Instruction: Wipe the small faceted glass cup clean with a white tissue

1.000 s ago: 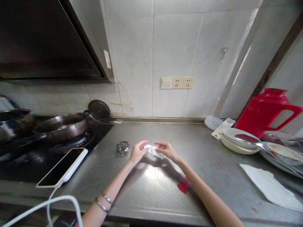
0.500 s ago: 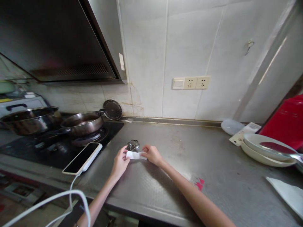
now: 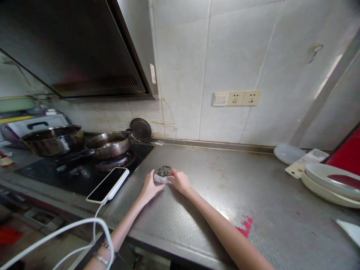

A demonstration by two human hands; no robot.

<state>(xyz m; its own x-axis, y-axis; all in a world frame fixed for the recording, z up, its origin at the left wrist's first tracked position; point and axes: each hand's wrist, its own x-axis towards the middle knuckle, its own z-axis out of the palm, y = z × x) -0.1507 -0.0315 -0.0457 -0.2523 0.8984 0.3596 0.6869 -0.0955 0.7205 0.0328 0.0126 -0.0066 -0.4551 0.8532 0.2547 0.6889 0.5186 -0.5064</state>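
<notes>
On the steel countertop (image 3: 197, 217) a small clear glass dish (image 3: 164, 171) with a wavy rim stands just beyond my fingers. A folded white strip, tissue or paper (image 3: 160, 179), stretches between my hands along the near side of the dish. My left hand (image 3: 150, 186) grips the strip's left end, thumb and fingers on either side of it. The right end is pinched by my right hand (image 3: 180, 181), whose fingertips come close to or touch the dish. My fingers hide part of the strip.
To the left a phone (image 3: 107, 184) lies at the edge of the cooktop (image 3: 81, 180), with a white cable (image 3: 97, 221). Two metal pots (image 3: 111, 146) sit on the burners. White dishes (image 3: 329, 183) are stacked at right, and red scraps (image 3: 246, 227) lie near my right forearm.
The strip has turned and now curves against the near side of the glass dish. Both hands have moved closer around the dish. The view has shifted slightly left.
</notes>
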